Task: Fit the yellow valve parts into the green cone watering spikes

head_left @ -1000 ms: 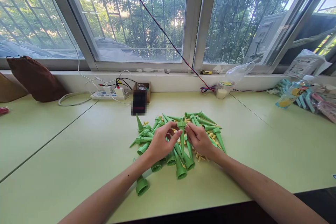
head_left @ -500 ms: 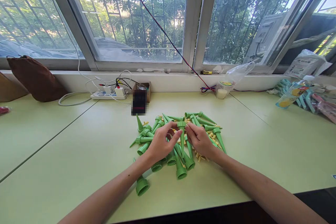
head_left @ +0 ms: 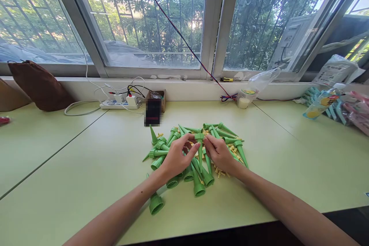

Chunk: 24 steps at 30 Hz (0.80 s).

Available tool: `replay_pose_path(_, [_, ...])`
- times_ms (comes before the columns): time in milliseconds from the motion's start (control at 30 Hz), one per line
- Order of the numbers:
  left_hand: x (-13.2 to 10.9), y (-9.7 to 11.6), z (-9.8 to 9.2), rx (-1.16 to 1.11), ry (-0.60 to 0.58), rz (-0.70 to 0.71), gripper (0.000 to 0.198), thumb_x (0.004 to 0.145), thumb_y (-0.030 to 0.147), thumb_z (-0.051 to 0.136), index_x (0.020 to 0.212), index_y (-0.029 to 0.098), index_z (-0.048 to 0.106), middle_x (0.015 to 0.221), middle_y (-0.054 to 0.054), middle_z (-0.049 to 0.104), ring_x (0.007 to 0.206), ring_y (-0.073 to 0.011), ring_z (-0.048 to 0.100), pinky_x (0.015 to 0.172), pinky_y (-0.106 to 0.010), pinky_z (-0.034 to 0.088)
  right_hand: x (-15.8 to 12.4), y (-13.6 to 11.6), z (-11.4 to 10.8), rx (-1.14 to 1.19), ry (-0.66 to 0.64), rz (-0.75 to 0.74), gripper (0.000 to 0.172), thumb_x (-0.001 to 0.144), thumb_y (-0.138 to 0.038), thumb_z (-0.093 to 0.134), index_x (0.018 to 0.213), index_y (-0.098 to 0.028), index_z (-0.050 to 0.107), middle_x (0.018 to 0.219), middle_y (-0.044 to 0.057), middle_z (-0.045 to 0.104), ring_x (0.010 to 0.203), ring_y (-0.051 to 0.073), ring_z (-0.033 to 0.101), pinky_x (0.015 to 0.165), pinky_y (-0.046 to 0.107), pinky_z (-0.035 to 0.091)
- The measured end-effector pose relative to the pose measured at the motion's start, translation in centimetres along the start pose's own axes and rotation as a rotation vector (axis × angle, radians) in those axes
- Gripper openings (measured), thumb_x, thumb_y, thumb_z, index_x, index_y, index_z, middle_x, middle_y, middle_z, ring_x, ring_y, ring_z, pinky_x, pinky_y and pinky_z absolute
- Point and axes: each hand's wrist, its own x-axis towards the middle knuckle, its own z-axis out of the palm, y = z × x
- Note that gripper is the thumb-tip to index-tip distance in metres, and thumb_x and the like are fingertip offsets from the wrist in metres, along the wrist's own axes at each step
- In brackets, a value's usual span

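My left hand [head_left: 181, 154] is closed on a green plastic watering spike [head_left: 199, 150], thumb and fingers at its wide cap, the tip pointing down. My right hand [head_left: 220, 153] is pinched at the right side of that cap; whatever lies between its fingertips is too small and covered to make out. Beneath and around both hands spreads a pile of similar green spikes [head_left: 198, 186] with hollow, ribbed caps. Small yellow plastic pieces [head_left: 221, 172] lie among them, several beside my right wrist. One loose spike [head_left: 156, 203] rests apart, near my left forearm.
On the pale green table [head_left: 72, 177], a power strip [head_left: 108, 104] with cables and a small box [head_left: 163, 102] stand at the back. A bagged jar [head_left: 245, 100] is by the sill. At the right lie a bottle [head_left: 321, 103] and bagged items; a brown bag [head_left: 42, 86] sits left.
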Motion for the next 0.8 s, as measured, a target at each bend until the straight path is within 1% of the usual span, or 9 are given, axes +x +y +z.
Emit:
replay_pose_path(367, [0.1,-0.08,-0.04,0.003,-0.005,0.006,0.018,0.094,0.037,0.055,0.095,0.019,0.054,0.078,0.0,0.06,0.064,-0.0122,0.058,0.058,-0.023,0.049,0.29,-0.55,-0.24,-0.046,-0.02,0.003,0.041,0.102,-0.047,0.036,0.069,-0.023,0.033,0.055,-0.005,0.039,0.05,0.013,0.031,0.051,0.027,0.026])
replay_pose_path(600, [0.12,-0.26,0.03,0.02,0.001,0.007,0.018,0.094,0.037,0.054,0.093,0.019,0.053,0.079,0.0,0.06,0.065,-0.0123,0.058,0.058,-0.023,0.048,0.36,-0.53,-0.34,-0.057,-0.026,-0.005,0.039,0.103,-0.042,0.037,0.07,-0.023,0.031,0.057,-0.005,0.037,0.052,0.013,0.03,0.052,0.028,0.026])
replay_pose_path(800, [0.01,-0.33,0.33,0.03,-0.003,-0.029,0.02,0.096,0.038,0.051,0.095,0.019,0.053,0.08,0.0,0.06,0.064,-0.0128,0.059,0.058,-0.024,0.049,0.49,-0.84,-0.34,-0.105,-0.032,-0.026,0.039,0.102,-0.042,0.038,0.069,-0.022,0.033,0.059,-0.005,0.036,0.054,0.013,0.029,0.053,0.027,0.026])
